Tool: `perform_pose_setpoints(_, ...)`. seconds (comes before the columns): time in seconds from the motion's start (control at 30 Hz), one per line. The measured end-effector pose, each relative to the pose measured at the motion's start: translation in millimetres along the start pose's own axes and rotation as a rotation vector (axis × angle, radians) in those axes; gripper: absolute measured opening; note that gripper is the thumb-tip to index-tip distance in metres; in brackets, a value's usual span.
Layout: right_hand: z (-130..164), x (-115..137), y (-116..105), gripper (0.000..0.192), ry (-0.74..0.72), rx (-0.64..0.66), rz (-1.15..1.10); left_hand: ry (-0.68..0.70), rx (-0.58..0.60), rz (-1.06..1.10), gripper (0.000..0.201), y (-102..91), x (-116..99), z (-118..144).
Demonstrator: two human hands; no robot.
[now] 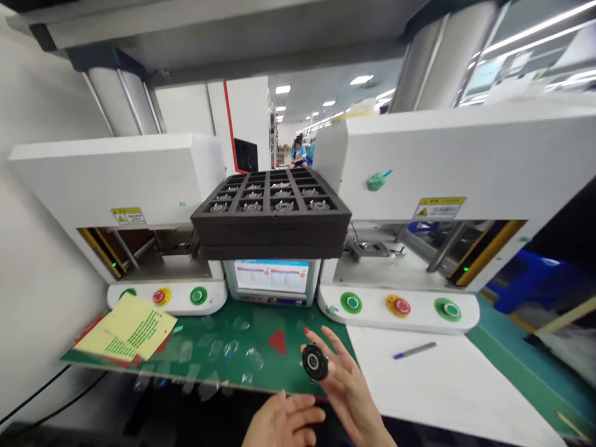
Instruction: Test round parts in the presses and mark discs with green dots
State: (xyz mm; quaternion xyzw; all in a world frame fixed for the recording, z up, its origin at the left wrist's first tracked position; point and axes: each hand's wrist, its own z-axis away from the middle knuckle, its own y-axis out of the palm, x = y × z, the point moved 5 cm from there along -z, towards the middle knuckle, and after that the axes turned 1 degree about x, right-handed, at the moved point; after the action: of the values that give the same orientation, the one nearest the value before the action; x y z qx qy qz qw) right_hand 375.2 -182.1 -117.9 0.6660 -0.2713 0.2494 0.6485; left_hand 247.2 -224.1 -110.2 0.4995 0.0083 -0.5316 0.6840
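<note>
My right hand [347,379] pinches a small round black part with a metallic ring at its centre [315,362], thumb on one side and fingers behind. The part is held up above the front of the green mat, its round face turned toward me. Just to the left and lower, my left hand [283,423] holds nothing; its fingers are slightly bent and apart, close to the right hand but not on the part. A black foam tray [272,233] with several round metallic parts in its compartments sits in front, above a small screen [271,277].
White press machines stand left [107,180] and right [465,161], with green and red buttons. Yellow sheets [135,329] lie at left on the green mat [209,313], among clear plastic scraps. A pen [416,351] rests on white paper [433,391] at right. A person [298,153] sits far off.
</note>
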Motion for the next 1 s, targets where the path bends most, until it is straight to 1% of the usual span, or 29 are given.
perform_pose_setpoints(0.07,12.3,-12.5,19.8,0.055,-0.039,0.033,0.043,-0.080,0.052,0.165,0.038,-7.4,9.1,3.6)
perform_pose_setpoints(0.1,18.0,-18.1,27.3,0.054,-0.061,0.049,0.079,-0.081,0.080,0.251,0.037,-9.6,11.4,6.9)
perform_pose_setpoints(0.13,23.7,-23.8,33.4,0.053,-0.083,0.062,0.117,-0.042,0.098,0.317,0.037,-11.8,11.6,11.1)
perform_pose_setpoints(0.2,35.2,-34.6,41.7,0.052,-0.125,0.076,0.177,0.089,0.095,0.371,0.035,-17.6,10.1,21.4)
perform_pose_setpoints(0.27,46.0,-45.2,48.9,0.053,-0.121,0.122,0.220,0.179,0.065,0.376,0.036,-23.9,11.3,32.3)
perform_pose_setpoints(0.33,55.6,-50.3,56.1,0.055,-0.128,0.182,0.237,0.239,0.058,0.322,0.038,-29.0,13.4,41.8)
perform_pose_setpoints(0.4,63.7,-49.8,62.8,0.055,-0.141,0.227,0.252,0.319,0.035,0.193,0.041,-34.5,12.9,50.7)
perform_pose_setpoints(0.5,73.5,-41.6,69.9,0.041,-0.191,0.204,0.342,0.450,-0.075,-0.073,0.039,-43.2,5.8,66.1)
perform_pose_setpoints(0.57,79.4,-34.4,73.9,0.035,-0.259,0.168,0.443,0.451,-0.129,-0.237,0.035,-46.6,0.7,76.4)
perform_pose_setpoints(0.67,86.2,-27.9,81.0,0.041,-0.340,0.176,0.580,0.385,-0.143,-0.551,0.025,-48.3,-7.2,89.8)
perform_pose_setpoints(0.73,88.2,-26.4,83.6,0.046,-0.366,0.189,0.642,0.446,-0.170,-0.827,0.019,-48.4,-16.0,98.1)
perform_pose_setpoints(0.8,88.7,-25.4,84.2,0.050,-0.381,0.193,0.689,0.563,-0.193,-1.058,0.014,-46.9,-23.3,104.8)
perform_pose_setpoints(0.83,88.7,-25.0,84.1,0.052,-0.389,0.196,0.710,0.611,-0.194,-1.128,0.012,-46.2,-25.0,107.0)
perform_pose_setpoints(0.9,89.0,-23.8,83.3,0.055,-0.407,0.198,0.749,0.666,-0.191,-1.168,0.007,-46.5,-25.6,109.4)
perform_pose_setpoints(0.93,89.5,-23.2,82.8,0.056,-0.417,0.197,0.767,0.701,-0.199,-1.168,0.008,-46.8,-26.1,110.8)
perform_pose_setpoints(1.0,91.0,-21.9,81.8,0.056,-0.439,0.190,0.800,0.799,-0.229,-1.185,0.017,-46.6,-28.0,114.6)
